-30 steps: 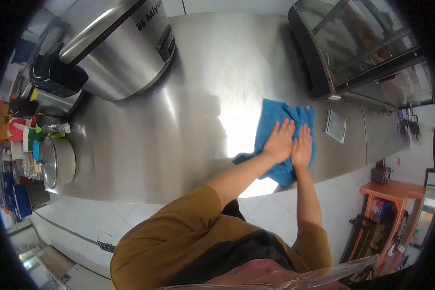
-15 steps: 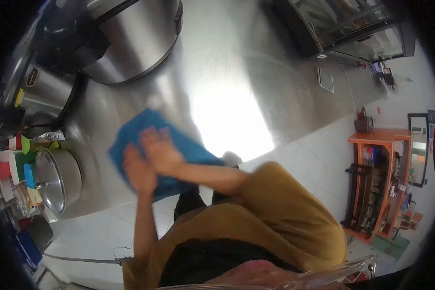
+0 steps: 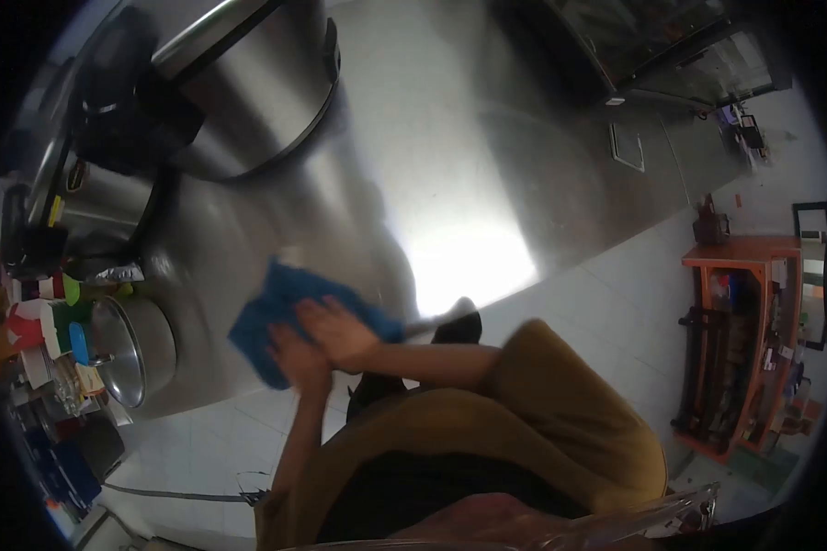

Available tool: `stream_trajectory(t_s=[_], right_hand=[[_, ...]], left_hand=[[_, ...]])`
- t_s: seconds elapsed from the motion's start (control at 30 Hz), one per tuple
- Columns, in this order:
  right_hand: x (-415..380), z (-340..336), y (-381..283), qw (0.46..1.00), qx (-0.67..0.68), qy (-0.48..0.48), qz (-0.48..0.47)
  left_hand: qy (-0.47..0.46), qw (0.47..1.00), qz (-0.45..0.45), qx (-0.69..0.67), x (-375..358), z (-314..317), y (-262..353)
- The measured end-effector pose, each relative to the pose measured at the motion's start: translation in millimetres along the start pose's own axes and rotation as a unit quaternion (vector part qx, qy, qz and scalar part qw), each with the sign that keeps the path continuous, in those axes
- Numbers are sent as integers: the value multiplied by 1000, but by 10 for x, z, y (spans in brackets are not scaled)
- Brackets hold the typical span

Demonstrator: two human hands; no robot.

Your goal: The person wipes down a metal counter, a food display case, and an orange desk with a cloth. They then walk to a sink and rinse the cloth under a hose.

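Note:
A blue cloth (image 3: 289, 285) lies spread on the shiny metal counter (image 3: 349, 230), close to its near edge. My left hand (image 3: 300, 356) presses on the lower left part of the cloth, fingers stretched out. Right beside it, my right hand (image 3: 340, 332) lies flat on the cloth with its fingers extended too. The two hands touch or overlap at the inner sides. A small pale spot (image 3: 289, 255) shows on the counter just beyond the cloth's far corner.
A large steel cooker (image 3: 248, 92) and a smaller steel pot (image 3: 110, 202) stand at the far left. Nearer is a glass-lidded pot (image 3: 147, 349) beside several packages. A glass-fronted cabinet (image 3: 652, 55) sits at the back right; an orange shelf (image 3: 744, 266) stands beyond the counter.
Both hands and the cloth have drawn nearer to my body and the counter's near edge. The cloth looks more bunched. The whole view has shifted slightly.

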State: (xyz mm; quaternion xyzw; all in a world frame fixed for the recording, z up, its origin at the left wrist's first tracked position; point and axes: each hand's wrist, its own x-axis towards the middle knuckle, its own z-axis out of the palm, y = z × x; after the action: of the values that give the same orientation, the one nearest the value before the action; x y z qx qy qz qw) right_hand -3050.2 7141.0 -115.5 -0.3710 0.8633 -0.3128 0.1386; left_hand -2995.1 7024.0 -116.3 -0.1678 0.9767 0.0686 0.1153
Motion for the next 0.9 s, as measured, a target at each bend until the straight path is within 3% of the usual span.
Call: stream_trajectory(t_s=[0.07,0.2,0.37,0.9], right_hand=[[-423,-440,409,997,-46,5,57],[-963,-1110,1187,981,-137,57,121],[-406,-1760,2092,975,-164,116,91],[2338,-3196,4256,957,-246,150,29]], left_hand=[[77,985,149,27,-3,276,533],[34,977,204,-51,235,-25,1798],[71,985,148,-50,1134,-123,2645],[188,979,43,-65,4551,-479,3760]])
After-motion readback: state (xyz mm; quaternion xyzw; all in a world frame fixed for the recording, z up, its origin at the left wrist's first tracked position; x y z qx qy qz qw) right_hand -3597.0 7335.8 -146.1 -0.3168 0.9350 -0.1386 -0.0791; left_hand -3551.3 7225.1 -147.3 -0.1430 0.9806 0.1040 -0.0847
